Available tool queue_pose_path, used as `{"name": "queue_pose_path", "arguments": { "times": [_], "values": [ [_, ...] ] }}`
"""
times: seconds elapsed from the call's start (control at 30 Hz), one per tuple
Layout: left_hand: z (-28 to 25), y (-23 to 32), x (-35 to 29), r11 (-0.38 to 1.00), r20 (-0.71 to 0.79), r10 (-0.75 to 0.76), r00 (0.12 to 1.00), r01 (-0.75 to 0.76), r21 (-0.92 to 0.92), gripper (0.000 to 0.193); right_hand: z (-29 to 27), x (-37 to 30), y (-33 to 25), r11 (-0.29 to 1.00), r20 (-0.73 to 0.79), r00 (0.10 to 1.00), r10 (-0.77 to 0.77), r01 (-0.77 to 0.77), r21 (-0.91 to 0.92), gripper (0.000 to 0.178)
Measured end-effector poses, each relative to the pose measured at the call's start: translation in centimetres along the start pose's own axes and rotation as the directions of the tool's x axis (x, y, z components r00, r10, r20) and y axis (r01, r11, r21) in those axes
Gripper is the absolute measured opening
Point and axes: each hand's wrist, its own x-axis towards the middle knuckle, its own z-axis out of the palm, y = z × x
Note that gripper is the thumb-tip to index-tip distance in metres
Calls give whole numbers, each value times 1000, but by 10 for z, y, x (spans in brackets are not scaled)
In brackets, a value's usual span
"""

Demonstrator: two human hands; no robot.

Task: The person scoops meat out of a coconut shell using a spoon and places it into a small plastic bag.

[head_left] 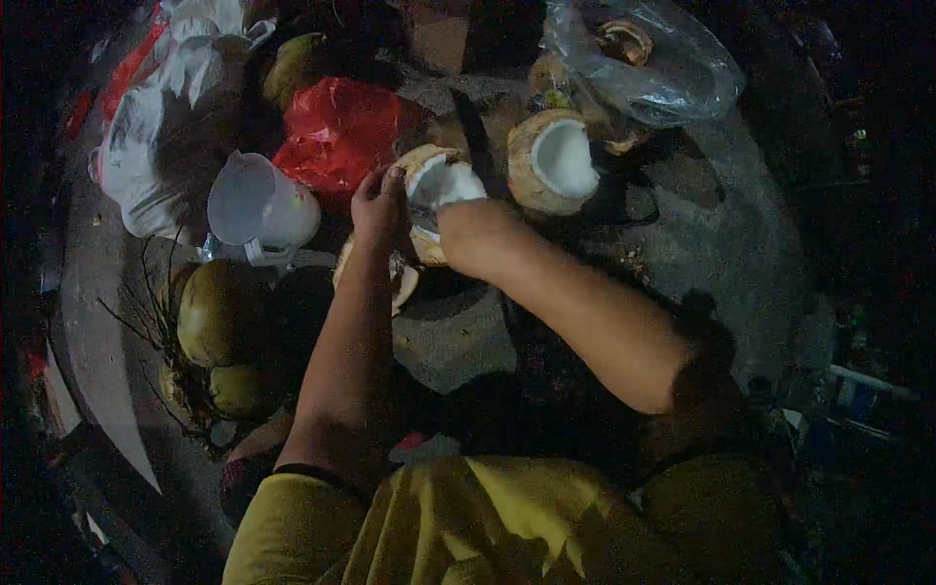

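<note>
An opened coconut (427,168) with white flesh lies in front of me, its cut opening facing up. My left hand (378,207) is closed against its left side, fingers curled at the rim. My right hand (476,236) is closed and reaches over the opening from the right. A greyish edge shows beside it inside the coconut; my wrist hides most of the fingers and what they hold. Just to the right stands a second opened coconut (565,161), white flesh showing. Cut shell pieces (405,288) lie below my left hand.
A clear plastic jug (263,205) lies tilted at left, near a red plastic bag (336,127) and a white sack (175,127). Whole green coconuts (219,312) on a stalk lie nearer me. A clear plastic bag (673,78) holding husk is at far right.
</note>
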Motion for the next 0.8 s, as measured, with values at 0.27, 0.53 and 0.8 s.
{"name": "queue_pose_path", "arguments": {
  "times": [0.27, 0.53, 0.8],
  "values": [
    [-6, -5, 16, 995, 13, -43, 999, 42, 91, 31, -7, -8, -5, 1000, 145, 989, -17, 18, -3, 22],
    [5, 2, 10, 996, 24, -52, 998, 50, 69, 29, 10, 21, 7, 997, -4, 998, 66, -66, -27, 20],
    [8, 5, 14, 999, 89, 44, 995, -41, -35, 29, -6, -1, -7, 989, 135, 982, 132, -140, 51, 21]
  ]
}}
